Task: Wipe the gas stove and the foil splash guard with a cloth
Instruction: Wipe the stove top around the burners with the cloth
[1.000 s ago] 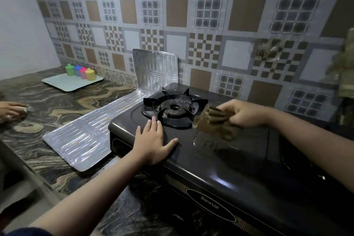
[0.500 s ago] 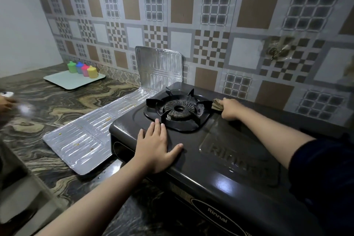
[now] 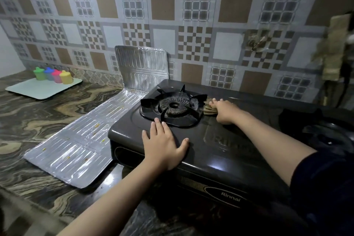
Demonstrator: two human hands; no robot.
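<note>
While the left hand [image 3: 162,145] lies flat, fingers straight, on the dark glossy gas stove [image 3: 210,151], the right hand [image 3: 224,110] presses a folded brown cloth [image 3: 207,107] beside the burner — the crumb-flecked silver foil splash guard [image 3: 80,140] stretches leftward along the bench [image 3: 38,117], nearer the left hand.

A dark, glossy gas stove [image 3: 220,147] is seen across the centre and right of the frame, its front edge angled toward the lower right, with "Rinnai" lettered on the front panel. A black burner with a pan support [image 3: 173,106] is set in its upper left part. A brownish folded cloth [image 3: 208,108] is pressed against the stove top just right of that burner. A silver ribbed foil splash guard [image 3: 82,136] is laid flat at centre left, touching the stove's left side, speckled with yellow crumbs; its far panel stands upright against the tiled wall.
</note>
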